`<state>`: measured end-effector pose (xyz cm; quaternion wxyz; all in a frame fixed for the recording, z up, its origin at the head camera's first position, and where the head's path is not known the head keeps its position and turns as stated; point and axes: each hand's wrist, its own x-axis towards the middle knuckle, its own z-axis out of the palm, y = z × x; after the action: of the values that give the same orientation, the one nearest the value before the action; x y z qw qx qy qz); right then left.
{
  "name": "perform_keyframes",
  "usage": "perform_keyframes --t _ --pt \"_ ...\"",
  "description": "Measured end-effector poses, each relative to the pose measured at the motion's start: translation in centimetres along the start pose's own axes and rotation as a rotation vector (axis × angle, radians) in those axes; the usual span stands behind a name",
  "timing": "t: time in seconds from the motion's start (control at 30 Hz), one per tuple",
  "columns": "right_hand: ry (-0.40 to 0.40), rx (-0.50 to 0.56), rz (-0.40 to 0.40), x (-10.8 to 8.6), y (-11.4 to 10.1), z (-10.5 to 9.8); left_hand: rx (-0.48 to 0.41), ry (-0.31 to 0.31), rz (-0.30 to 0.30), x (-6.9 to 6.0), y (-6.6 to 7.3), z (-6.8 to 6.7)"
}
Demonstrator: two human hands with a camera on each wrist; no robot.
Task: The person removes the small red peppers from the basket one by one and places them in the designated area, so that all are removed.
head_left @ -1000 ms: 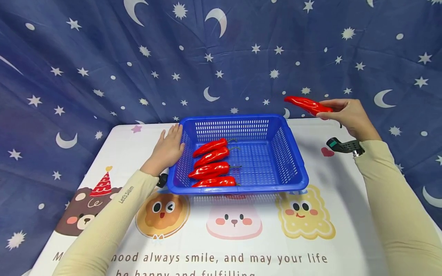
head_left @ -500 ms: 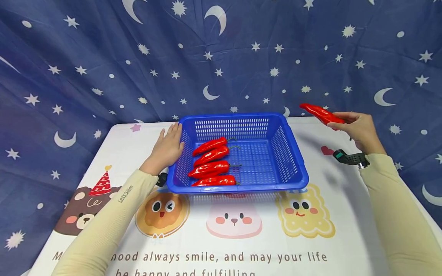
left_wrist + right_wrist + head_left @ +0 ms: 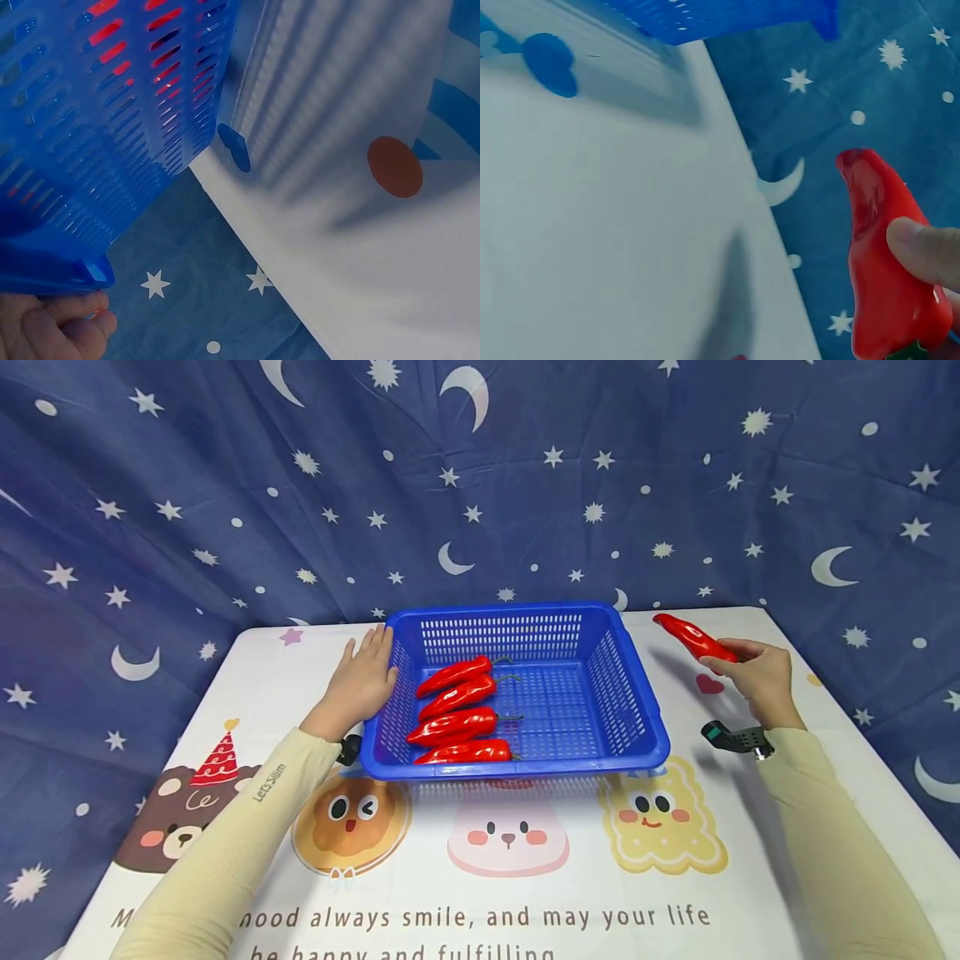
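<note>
A red chili pepper (image 3: 692,637) is pinched between the thumb and fingers of my right hand (image 3: 759,681), over the table's right side, past the basket's right end. In the right wrist view the thumb presses the side of the pepper (image 3: 881,259), whose green stem end points down. My left hand (image 3: 357,683) rests against the left rim of a blue plastic basket (image 3: 517,770), its fingers extended along it. Several red chili peppers (image 3: 453,727) lie side by side in the basket's left half, stems to the right. The left wrist view shows fingertips (image 3: 82,330) touching the rim.
A white table cover (image 3: 600,935) with cartoon figures and lettering lies under the basket. Behind the table hangs a dark blue curtain (image 3: 525,485) with stars and moons. The table's back edge runs just behind the basket.
My right hand has come down toward the table with the chili pepper, after first drifting right. My left hand stays at the basket's rim, and the basket's peppers lie as before.
</note>
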<state>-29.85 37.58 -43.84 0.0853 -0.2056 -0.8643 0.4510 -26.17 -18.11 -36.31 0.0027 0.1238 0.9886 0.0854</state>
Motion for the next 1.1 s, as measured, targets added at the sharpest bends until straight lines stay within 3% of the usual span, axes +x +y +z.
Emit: perform_keyframes --t 0.07,0.13,0.33,0.5,0.7,1.1 --pt "0.016 0.003 -0.002 1.1 1.7 0.8 0.0 -0.002 0.0 0.0 0.0 0.0" --pt "0.018 -0.009 -0.01 1.0 2.0 1.3 -0.003 -0.004 0.0 0.0 0.0 0.0" --pt "-0.009 -0.003 -0.003 -3.6 -2.2 1.3 -0.004 -0.01 0.004 0.0 0.0 -0.1" --pt "-0.021 -0.034 -0.006 -5.6 -4.0 1.6 -0.005 -0.007 0.002 -0.1 0.0 -0.1" --pt "-0.058 -0.061 0.033 -5.5 -3.7 2.5 -0.009 -0.009 0.003 -0.2 0.0 -0.1" --pt "-0.147 -0.091 0.014 -4.9 -2.9 3.4 -0.013 -0.006 0.0 -0.1 0.0 -0.1"
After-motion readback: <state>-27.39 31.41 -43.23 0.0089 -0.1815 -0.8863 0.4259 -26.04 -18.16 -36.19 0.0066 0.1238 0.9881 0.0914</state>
